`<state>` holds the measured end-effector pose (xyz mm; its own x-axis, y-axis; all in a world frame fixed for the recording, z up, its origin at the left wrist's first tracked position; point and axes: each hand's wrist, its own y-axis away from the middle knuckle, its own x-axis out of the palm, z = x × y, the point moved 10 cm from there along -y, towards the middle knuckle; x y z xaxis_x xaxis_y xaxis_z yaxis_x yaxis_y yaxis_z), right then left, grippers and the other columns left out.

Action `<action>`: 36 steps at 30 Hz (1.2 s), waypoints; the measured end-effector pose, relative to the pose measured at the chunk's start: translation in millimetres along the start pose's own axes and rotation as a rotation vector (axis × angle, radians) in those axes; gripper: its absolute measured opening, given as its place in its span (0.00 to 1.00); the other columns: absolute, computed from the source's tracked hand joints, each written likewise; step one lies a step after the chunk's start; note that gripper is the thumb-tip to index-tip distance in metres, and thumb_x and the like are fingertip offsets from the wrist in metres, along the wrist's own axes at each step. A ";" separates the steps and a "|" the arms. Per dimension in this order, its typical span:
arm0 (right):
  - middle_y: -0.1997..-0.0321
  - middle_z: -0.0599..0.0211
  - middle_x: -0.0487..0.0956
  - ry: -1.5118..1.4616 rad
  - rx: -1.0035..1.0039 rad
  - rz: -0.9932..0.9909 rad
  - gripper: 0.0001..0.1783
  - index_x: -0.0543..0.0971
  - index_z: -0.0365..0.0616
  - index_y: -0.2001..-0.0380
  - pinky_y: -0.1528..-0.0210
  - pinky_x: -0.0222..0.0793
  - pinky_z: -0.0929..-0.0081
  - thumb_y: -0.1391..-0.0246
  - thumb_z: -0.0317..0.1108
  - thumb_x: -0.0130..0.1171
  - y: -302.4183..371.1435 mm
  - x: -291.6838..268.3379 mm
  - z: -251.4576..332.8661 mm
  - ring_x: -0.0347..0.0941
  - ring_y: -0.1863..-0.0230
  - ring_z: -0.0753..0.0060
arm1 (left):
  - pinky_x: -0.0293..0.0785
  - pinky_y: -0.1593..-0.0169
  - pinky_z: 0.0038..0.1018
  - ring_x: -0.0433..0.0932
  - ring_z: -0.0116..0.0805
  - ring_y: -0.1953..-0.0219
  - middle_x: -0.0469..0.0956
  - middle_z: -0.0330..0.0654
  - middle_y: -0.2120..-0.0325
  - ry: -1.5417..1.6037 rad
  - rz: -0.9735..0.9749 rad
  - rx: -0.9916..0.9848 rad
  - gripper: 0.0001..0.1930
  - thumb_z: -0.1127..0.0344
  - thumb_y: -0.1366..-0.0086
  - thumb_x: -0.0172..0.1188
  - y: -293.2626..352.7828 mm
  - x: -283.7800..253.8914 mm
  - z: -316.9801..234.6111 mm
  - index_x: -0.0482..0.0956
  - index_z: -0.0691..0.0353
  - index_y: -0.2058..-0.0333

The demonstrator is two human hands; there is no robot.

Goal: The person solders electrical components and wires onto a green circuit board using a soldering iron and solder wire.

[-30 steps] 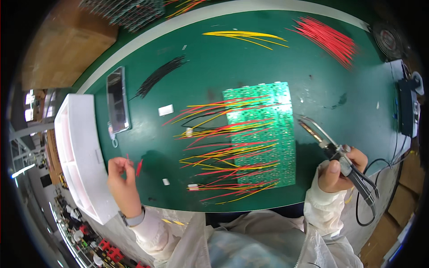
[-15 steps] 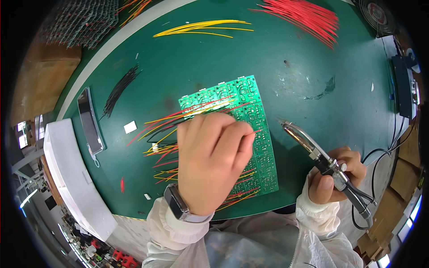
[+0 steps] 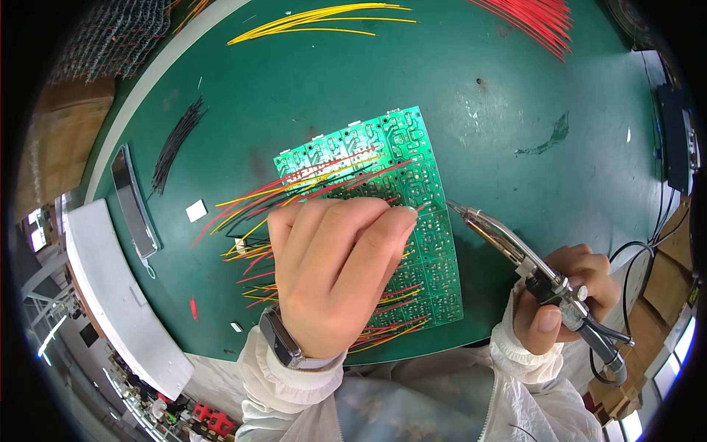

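A green circuit board panel lies at a slant on the table, with red, yellow and black wires running out over its left side. My left hand is above the board's middle, thumb and index finger pinched on a red wire whose tip just shows past them; the rest of it is hidden by the hand. In my right hand is a soldering iron with a metal feed tube along it. Its tip points up-left, close beside the board's right edge.
Bundles of yellow wires, red wires and black wires lie on the green table. At the left are a phone, a white square and a long white foam piece. A black cable hangs at the right.
The soldering iron's tip has come nearer to the board's right edge. My left hand has shifted slightly over the board, still pinching the red wire. The view has also shifted a little.
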<state>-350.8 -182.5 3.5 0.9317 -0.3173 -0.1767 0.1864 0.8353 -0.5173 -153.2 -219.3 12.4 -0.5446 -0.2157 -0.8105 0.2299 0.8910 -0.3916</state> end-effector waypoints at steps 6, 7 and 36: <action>0.76 0.65 0.65 -0.022 -0.007 0.029 0.24 0.62 0.43 0.70 0.82 0.57 0.80 0.62 0.41 0.65 0.9 1.2 0.0 0.61 0.84 0.76 | 0.59 0.66 0.27 0.68 0.30 0.76 0.72 0.33 0.77 -0.019 -0.028 0.021 0.15 0.79 0.63 0.66 -0.3 0.1 -2.4 0.78 0.57 0.73; 0.76 0.65 0.65 -0.023 -0.005 0.030 0.24 0.62 0.43 0.70 0.82 0.57 0.80 0.62 0.41 0.65 0.7 1.1 0.2 0.61 0.84 0.76 | 0.59 0.67 0.27 0.68 0.30 0.76 0.71 0.32 0.77 -0.028 -0.031 0.033 0.15 0.79 0.64 0.66 0.0 -0.3 -3.2 0.78 0.57 0.73; 0.77 0.66 0.64 -0.026 0.011 0.091 0.23 0.63 0.43 0.70 0.83 0.57 0.81 0.63 0.39 0.66 -3.1 9.8 2.0 0.61 0.83 0.77 | 0.61 0.66 0.28 0.68 0.31 0.75 0.70 0.33 0.77 -0.023 -0.031 0.020 0.14 0.79 0.65 0.65 -2.5 -0.5 -3.3 0.78 0.56 0.75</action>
<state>-341.7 -187.4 5.0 0.9527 -0.2280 -0.2010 0.1035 0.8651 -0.4908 -156.2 -220.1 15.2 -0.5328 -0.2522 -0.8078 0.2298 0.8755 -0.4250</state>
